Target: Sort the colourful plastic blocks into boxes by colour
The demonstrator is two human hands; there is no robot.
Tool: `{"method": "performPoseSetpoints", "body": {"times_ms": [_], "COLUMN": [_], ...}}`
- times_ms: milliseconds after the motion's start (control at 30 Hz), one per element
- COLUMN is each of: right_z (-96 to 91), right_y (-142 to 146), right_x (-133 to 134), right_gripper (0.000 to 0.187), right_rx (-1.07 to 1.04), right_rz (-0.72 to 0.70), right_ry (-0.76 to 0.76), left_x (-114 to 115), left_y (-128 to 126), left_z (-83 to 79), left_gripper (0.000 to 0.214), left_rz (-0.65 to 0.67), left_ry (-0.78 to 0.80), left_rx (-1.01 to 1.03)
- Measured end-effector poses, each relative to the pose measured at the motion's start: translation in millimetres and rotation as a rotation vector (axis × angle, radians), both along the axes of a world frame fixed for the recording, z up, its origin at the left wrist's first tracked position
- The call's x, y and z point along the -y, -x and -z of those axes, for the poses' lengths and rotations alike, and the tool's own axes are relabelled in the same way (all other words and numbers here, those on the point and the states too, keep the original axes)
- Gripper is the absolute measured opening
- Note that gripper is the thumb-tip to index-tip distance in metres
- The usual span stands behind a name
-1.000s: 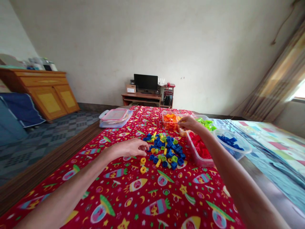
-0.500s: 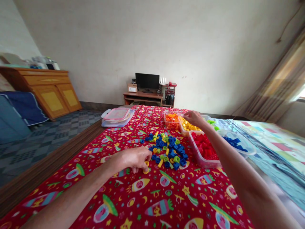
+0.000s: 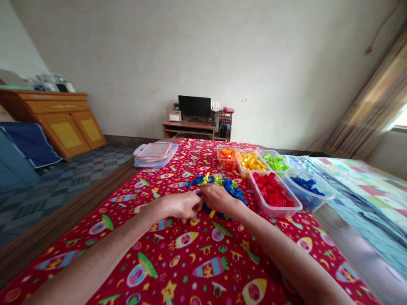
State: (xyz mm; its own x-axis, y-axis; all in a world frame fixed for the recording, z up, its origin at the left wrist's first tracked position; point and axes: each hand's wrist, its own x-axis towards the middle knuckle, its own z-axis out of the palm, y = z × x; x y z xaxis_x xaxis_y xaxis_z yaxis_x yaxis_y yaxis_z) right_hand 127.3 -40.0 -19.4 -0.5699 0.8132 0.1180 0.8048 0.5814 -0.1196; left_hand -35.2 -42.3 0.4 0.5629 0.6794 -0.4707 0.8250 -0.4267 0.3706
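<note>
Probably home bedroom: wooden cabinet [image 3: 63, 127], bed [image 3: 365, 186], curtain [image 3: 372, 110].

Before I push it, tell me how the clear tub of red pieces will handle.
The clear tub looks like thin plastic, so it would probably flex if squeezed. Filled with red pieces, it is likely fairly heavy. On the red cloth it may drag and bunch the fabric rather than glide.

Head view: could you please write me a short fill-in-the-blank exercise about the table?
The left hand and right hand meet beside a loose pile of mostly ____ pieces.
The tub nearest the right hand holds ____ pieces.
The lidded container sits near the cloth at its ____ edge.
Missing: blue; red; left.
</note>
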Motion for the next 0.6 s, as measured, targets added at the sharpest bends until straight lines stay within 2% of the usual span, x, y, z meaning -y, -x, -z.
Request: {"method": "performPoseSetpoints", "body": {"times_ms": [133,333,400,500,600], "right_z": [3.5,-8.5,-15.2,-22.9,-24.7], "right_y": [1,-20,-28,-38,-40], "right_x": [8,-1,-3,0,6], "right_gripper": [0.030,0.030,0.029,0.028,0.029], "right_rx": [0.072,0.002,0.000,0.126,0.232], "right_rz": [-0.004,0.061,0.090,0.129,0.159], "right_ry": [-0.016,-0.042,-0.034,0.000,-0.002], "left_x": [2,0,-2,-8,-17], "left_y": [1,2,3,4,5], "left_z": [0.2,0.5,-0.5,-1.8,2.6], "left_gripper": [0.021,0.014,0.015,0.017,0.020], "left_rz": [0.018,0.062,0.070,0.062,0.038], "left_ry": [0.044,0.011,-0.033,-0.099,-0.312], "left_rx": [0.007,0.043,0.053,0.102,0.206]}}
